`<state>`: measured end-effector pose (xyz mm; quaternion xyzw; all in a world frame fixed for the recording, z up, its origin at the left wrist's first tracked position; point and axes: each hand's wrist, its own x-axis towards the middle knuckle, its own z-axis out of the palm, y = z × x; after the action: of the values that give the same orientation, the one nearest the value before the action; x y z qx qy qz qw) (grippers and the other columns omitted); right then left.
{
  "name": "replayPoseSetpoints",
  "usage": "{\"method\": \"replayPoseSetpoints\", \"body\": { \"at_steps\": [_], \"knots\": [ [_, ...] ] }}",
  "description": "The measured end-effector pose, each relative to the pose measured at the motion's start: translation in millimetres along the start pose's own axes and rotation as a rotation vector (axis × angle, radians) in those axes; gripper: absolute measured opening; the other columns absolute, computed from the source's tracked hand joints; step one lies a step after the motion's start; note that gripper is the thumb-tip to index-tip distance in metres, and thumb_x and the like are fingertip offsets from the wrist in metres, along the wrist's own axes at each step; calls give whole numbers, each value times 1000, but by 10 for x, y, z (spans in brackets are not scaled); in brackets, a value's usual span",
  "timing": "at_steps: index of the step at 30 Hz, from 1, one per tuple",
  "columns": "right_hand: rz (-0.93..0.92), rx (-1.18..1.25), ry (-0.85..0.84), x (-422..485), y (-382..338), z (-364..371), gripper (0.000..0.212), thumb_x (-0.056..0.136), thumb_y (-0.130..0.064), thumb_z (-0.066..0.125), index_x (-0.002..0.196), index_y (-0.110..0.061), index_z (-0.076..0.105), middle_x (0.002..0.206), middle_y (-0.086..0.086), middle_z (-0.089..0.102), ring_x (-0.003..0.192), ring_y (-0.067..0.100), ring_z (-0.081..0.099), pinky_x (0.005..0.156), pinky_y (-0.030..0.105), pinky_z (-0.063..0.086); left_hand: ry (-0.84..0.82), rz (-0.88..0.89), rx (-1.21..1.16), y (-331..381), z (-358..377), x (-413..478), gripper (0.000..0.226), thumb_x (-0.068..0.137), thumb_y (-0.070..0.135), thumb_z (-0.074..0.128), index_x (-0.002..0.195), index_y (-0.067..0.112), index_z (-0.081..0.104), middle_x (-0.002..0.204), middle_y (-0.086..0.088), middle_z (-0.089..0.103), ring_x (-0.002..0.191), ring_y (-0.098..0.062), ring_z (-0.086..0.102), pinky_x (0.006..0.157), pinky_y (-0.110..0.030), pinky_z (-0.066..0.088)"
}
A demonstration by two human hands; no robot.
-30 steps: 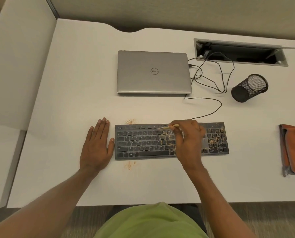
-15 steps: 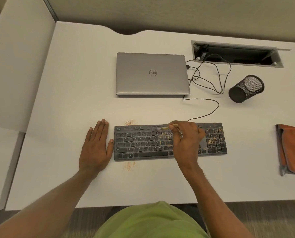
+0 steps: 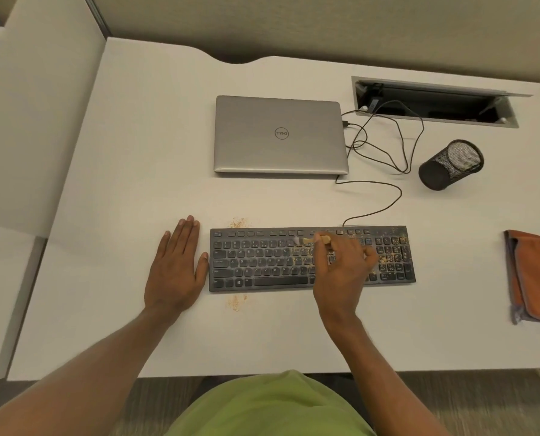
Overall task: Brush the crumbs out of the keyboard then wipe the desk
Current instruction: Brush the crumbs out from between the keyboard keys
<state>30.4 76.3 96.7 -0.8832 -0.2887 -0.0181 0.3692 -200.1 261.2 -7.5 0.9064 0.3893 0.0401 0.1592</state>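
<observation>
The left hand [image 3: 176, 265] lies flat on the smooth white desk [image 3: 136, 184], fingers straight and close together. Its thumb is just beside the keyboard [image 3: 262, 259], at the 9 o'clock end. The right hand [image 3: 341, 265] is curled and pinches a little brush [image 3: 312, 240] with a tan handle over the top keys. Brown crumbs [image 3: 391, 247] dot the flat black keys toward 3 o'clock. A soft orange cloth [image 3: 535, 275] lies farther out at 3 o'clock, a shiny grey laptop [image 3: 280, 135] at 12
</observation>
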Motion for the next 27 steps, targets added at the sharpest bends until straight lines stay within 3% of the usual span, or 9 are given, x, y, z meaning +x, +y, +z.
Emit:
{"method": "replayPoseSetpoints", "body": {
  "at_steps": [5, 8, 10, 15, 18, 23, 27],
  "knots": [
    [22, 15, 30, -42, 52, -18, 9, 100, -22, 68, 91, -22, 71, 81, -9, 64, 80, 16, 58, 105, 44, 30, 2, -4, 2, -1, 5, -7, 70, 110, 44, 26, 172, 16, 9, 180, 0, 8, 166, -11, 0, 135, -43, 10],
    [21, 50, 74, -14, 21, -20, 6, 100, -24, 69, 99, -21, 74, 84, -10, 66, 85, 5, 49, 102, 50, 35, 2, -2, -2, 4, -3, -2, 70, 110, 44, 26, 172, 16, 10, 180, 0, 8, 166, -11, 1, 135, -43, 10],
    [11, 58, 70, -13, 16, 0, 9, 100, -26, 70, 104, -21, 76, 87, -10, 67, 87, 3, 48, 102, 47, 34, 6, 1, -4, 5, -4, -2, 70, 110, 44, 26, 172, 15, 10, 180, 0, 9, 166, -11, 1, 135, -43, 10],
    [16, 22, -6, -110, 64, -11, 8, 101, -28, 66, 101, -24, 73, 87, -8, 66, 87, 17, 58, 105, 33, 23, 3, -9, -6, 14, -12, -1, 70, 110, 45, 25, 172, 16, 11, 180, 1, 9, 166, -11, 1, 135, -42, 9],
    [10, 29, 19, -136, 22, -62, 8, 101, -26, 66, 97, -23, 72, 86, -10, 66, 85, 15, 58, 102, 34, 24, -2, -9, -12, 17, -13, -3, 71, 110, 46, 24, 172, 16, 10, 180, 1, 8, 166, -11, 0, 135, -42, 9],
    [-25, 74, 39, -124, -79, -41, 12, 100, -29, 68, 108, -24, 76, 94, -17, 68, 89, 7, 55, 102, 37, 27, -7, -11, -12, 11, -9, -1, 71, 110, 48, 22, 172, 16, 9, 180, 1, 7, 166, -11, 0, 136, -43, 9],
    [-26, 35, -17, -170, -19, -4, 10, 100, -27, 69, 105, -23, 75, 93, -13, 69, 90, 13, 58, 101, 39, 26, 5, 0, -9, 6, -3, -3, 70, 110, 45, 25, 172, 15, 11, 180, 0, 9, 166, -11, 0, 135, -43, 9]
  ]
}}
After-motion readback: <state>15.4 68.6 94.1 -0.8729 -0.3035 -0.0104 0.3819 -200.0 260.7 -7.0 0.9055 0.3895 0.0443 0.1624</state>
